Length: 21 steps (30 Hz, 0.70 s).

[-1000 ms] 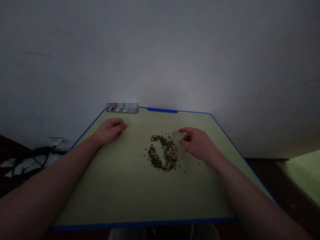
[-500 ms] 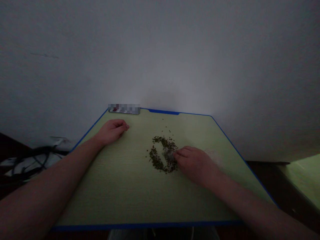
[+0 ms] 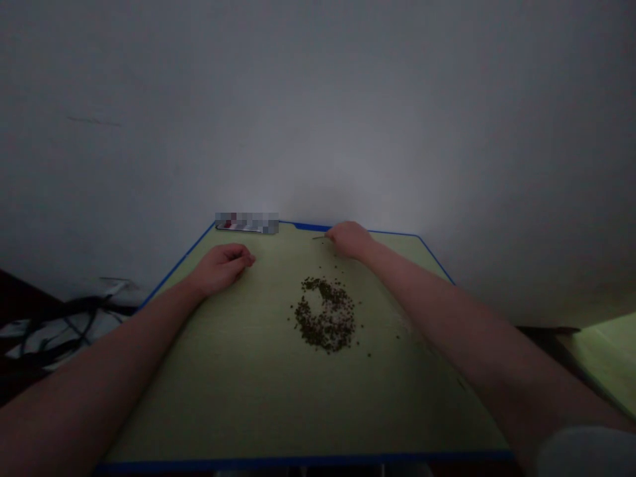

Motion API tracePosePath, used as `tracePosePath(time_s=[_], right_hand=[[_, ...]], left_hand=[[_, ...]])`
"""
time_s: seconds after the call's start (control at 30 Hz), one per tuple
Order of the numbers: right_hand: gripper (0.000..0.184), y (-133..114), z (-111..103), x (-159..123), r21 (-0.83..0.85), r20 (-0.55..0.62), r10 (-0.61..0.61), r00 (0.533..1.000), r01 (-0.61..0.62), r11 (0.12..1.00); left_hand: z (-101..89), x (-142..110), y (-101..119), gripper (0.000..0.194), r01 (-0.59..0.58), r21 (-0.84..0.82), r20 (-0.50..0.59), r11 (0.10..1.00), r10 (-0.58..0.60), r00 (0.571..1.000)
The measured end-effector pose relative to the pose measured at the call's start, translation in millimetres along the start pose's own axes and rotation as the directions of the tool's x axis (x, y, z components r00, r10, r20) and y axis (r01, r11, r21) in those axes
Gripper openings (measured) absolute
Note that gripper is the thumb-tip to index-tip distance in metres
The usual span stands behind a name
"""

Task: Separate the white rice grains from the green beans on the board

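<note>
On the yellow-green table lies a loose, ring-like heap of small dark green grains [image 3: 325, 331], which look like beans, with paler, finer bits mixed in on its right side. Near the table's back edge is my right hand [image 3: 350, 240], its fingers closed on a thin, narrow object [image 3: 318, 238] that points left; its kind is too small to make out. A few stray grains are scattered below that hand. My left hand [image 3: 223, 268] rests on the table left of the heap, fingers curled in and nothing seen in them.
A flat, blurred-out device like a phone [image 3: 246, 223] lies at the table's back left corner. The table [image 3: 238, 397] has a blue rim and stands against a grey wall [image 3: 318, 119]. Black cables [image 3: 64, 315] lie beyond its left side.
My right hand dipped to the right side of the heap, then moved away to the table's back edge, with the thin object in its fingers. My left hand stays in place.
</note>
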State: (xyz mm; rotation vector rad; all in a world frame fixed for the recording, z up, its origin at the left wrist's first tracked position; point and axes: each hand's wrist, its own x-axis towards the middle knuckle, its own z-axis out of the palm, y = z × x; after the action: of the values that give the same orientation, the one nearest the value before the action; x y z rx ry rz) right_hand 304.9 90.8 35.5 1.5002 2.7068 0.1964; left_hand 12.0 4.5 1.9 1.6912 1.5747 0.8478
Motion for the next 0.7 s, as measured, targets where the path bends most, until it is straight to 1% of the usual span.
tracePosePath(time_s=[0.1,0.23,0.37,0.47,0.57,0.7], right_hand=[[0.032,-1,9,-3,0.01,0.03,-0.035,0.999,0.035,0.999],[0.031,-7,11,-25,0.031,0.048,-0.081,0.996,0.08,0.996],[0.017,-19,3,-49,0.053,0.05,-0.116,0.992,0.113,0.992],[0.022,-30,-5,-63,0.08,0.037,-0.135,0.99,0.132,0.988],[0.022,-37,-11,-72,0.125,0.023,-0.15,0.988,0.146,0.981],[0.022,-34,-24,-80,0.204,-0.018,-0.117,0.993,0.119,0.972]], left_hand=[[-0.5,1,-1,0.022,-0.004,0.015,0.0,1.0,0.004,1.0],[-0.6,2,-4,0.025,-0.01,0.022,0.014,1.0,0.01,1.0],[-0.1,2,-6,0.025,0.003,0.028,0.009,1.0,-0.003,1.0],[0.3,2,-5,0.024,0.008,0.029,0.009,1.0,-0.008,1.0],[0.3,1,-3,0.024,0.006,0.051,0.003,0.999,-0.006,1.0],[0.2,2,-4,0.025,0.012,0.063,0.008,0.998,-0.012,1.0]])
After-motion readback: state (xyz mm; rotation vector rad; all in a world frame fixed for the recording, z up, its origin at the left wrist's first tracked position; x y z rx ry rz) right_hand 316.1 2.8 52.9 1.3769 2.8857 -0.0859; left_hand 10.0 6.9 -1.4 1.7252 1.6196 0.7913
